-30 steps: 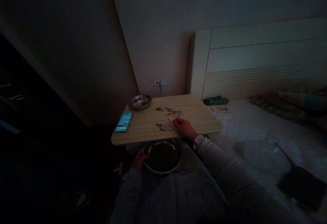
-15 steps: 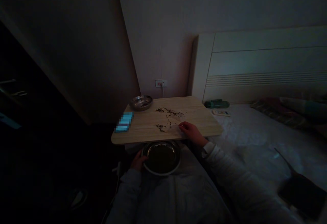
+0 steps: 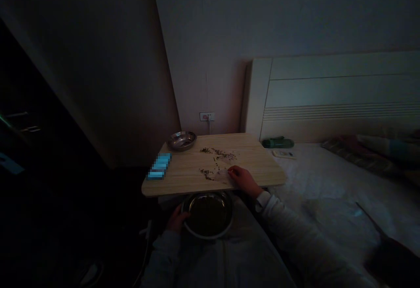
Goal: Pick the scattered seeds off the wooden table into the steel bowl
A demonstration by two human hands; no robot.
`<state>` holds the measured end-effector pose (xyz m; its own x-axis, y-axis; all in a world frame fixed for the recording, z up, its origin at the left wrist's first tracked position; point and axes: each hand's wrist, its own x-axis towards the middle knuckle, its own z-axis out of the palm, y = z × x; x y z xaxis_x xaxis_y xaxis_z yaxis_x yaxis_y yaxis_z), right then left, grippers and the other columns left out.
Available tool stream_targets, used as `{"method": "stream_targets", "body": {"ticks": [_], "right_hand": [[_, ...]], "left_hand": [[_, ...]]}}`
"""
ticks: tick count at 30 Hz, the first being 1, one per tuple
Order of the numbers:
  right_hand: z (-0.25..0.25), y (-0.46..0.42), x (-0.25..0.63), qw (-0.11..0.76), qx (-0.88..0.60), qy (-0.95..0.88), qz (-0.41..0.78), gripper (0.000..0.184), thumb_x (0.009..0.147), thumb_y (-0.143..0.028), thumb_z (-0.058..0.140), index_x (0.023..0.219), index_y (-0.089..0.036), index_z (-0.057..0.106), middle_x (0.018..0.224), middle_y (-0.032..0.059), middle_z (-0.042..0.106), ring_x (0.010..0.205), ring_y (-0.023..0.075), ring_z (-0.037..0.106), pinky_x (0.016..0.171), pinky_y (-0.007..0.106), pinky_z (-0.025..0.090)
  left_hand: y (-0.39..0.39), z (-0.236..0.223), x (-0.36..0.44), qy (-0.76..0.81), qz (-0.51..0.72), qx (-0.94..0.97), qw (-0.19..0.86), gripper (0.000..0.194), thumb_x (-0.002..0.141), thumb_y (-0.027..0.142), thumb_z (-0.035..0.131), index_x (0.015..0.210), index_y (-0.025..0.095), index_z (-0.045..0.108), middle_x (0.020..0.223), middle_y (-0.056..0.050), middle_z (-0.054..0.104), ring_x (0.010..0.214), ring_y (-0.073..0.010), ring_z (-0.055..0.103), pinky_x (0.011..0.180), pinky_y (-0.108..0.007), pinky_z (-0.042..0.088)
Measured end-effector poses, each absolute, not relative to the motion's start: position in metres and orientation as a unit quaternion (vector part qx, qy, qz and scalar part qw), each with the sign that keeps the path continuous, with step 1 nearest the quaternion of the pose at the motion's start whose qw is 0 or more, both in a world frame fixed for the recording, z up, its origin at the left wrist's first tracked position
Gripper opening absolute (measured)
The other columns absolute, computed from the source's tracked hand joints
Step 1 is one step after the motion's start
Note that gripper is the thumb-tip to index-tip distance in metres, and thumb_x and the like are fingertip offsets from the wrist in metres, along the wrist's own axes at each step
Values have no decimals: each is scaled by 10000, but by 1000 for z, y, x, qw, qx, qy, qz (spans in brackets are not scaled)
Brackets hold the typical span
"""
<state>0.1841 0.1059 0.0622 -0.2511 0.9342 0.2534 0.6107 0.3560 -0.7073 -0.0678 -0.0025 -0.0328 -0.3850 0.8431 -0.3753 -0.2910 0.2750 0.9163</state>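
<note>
My left hand is closed on the left rim of a round metal bowl, which rests on my lap below the table's front edge. The inside of the bowl looks dark; I cannot make out its contents. Over the front right of the small wooden table, my right hand is pinched, fingertips low at the tabletop. A pale, see-through patch lies by those fingertips, too faint to name. Small dark grains are scattered in loose patches behind and left of my right hand.
A second metal bowl stands at the table's back left corner, with a lit, blurred screen in front of it. On the bed to the right lie a green bottle, a pale phone-like object and a dark, handled object.
The view has tilted up a little, so everything sits lower. My left hand stays on the bowl's rim. My right hand keeps its pinch and has barely shifted over the table.
</note>
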Motion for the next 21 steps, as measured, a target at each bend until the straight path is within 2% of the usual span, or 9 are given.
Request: {"method": "stream_targets", "body": {"ticks": [9, 17, 21], "right_hand": [[61, 115, 177, 327, -524, -753, 227, 203, 800, -252, 463, 858, -157, 632, 752, 52, 651, 691, 151, 567, 652, 262, 405], [66, 113, 175, 350, -503, -748, 255, 200, 792, -264, 473, 851, -154, 630, 714, 33, 638, 672, 145, 562, 639, 254, 408], [68, 110, 169, 346, -502, -748, 263, 185, 784, -243, 482, 849, -153, 630, 709, 28, 635, 659, 138, 558, 629, 248, 402]], "left_hand": [[-4, -24, -66, 597, 562, 218, 529, 297, 471, 81, 624, 748, 189, 642, 638, -11, 684, 662, -199, 630, 688, -327, 473], [-3, -29, -64, 598, 567, 212, 526, 284, 499, 91, 630, 765, 191, 635, 600, 6, 675, 604, -174, 620, 656, -308, 476], [0, -33, -65, 613, 552, 215, 523, 333, 485, 91, 621, 804, 183, 643, 625, -2, 678, 640, -188, 625, 679, -318, 468]]}}
